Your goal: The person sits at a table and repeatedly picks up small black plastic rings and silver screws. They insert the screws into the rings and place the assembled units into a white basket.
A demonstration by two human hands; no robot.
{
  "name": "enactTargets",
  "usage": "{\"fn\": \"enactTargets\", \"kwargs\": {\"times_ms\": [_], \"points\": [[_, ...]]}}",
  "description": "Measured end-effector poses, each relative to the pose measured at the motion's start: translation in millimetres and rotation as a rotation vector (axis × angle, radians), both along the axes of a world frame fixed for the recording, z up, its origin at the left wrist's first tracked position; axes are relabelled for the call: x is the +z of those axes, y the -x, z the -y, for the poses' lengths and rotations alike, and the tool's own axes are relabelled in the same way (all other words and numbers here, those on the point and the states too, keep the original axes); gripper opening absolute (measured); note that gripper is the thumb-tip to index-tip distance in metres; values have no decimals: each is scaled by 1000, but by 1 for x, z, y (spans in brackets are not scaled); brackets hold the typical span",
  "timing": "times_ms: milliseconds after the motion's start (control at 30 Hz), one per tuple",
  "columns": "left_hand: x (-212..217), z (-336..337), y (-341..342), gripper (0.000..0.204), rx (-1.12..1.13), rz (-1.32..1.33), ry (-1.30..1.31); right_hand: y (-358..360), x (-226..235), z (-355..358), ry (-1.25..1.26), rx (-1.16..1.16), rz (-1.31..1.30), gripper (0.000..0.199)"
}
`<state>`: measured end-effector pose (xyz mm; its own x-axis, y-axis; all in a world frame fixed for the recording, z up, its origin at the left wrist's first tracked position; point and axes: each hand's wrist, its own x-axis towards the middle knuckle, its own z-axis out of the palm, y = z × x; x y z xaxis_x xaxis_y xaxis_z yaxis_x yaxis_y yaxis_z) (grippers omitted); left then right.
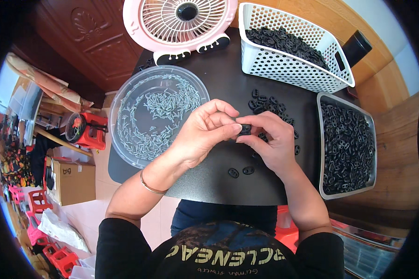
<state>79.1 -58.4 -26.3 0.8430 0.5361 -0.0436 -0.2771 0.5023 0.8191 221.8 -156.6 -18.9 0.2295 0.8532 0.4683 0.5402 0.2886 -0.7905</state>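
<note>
Above the dark table, my right hand (273,142) pinches a small black oval plastic piece (245,129) between thumb and forefinger. My left hand (208,131) is closed beside it, its thumb and fingers pressed against the same piece; a dark bit shows between those fingers, too hidden to make out. Right behind my hands lies a loose cluster of black two-holed oval pieces (268,104), partly covered by my right hand. Two more such ovals (248,170) lie on the table in front of my hands. On the left, a round clear tub (198,76) holds many small silvery rod-like or spring-like parts.
A pink fan (134,23) stands at the back. Behind right is a white perforated basket (284,74) of black pieces; a metal tray (322,139) full of black ovals sits at the right. A cardboard box (79,183) and red stools (91,135) stand on the floor at left.
</note>
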Motion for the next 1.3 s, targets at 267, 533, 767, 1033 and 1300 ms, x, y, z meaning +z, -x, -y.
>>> {"fn": "enactTargets", "kwargs": {"times_ms": [267,533,767,1033,1300], "points": [[-2,-1,1,21,-42,-18,52,2,-3,1,-12,-56,43,29],[-4,-1,-1,20,31,2,-20,-3,-6,-2,83,36,-163,31],[29,-16,18,12,183,-33,-188,-5,43,-14,-5,-203,-178,28],[50,-44,63,9,292,-343,-973,-95,85,-76,-179,-643,261,48],[19,-46,84,10,197,-666,-1607,-53,57,-40,-180,-417,276,42]]}}
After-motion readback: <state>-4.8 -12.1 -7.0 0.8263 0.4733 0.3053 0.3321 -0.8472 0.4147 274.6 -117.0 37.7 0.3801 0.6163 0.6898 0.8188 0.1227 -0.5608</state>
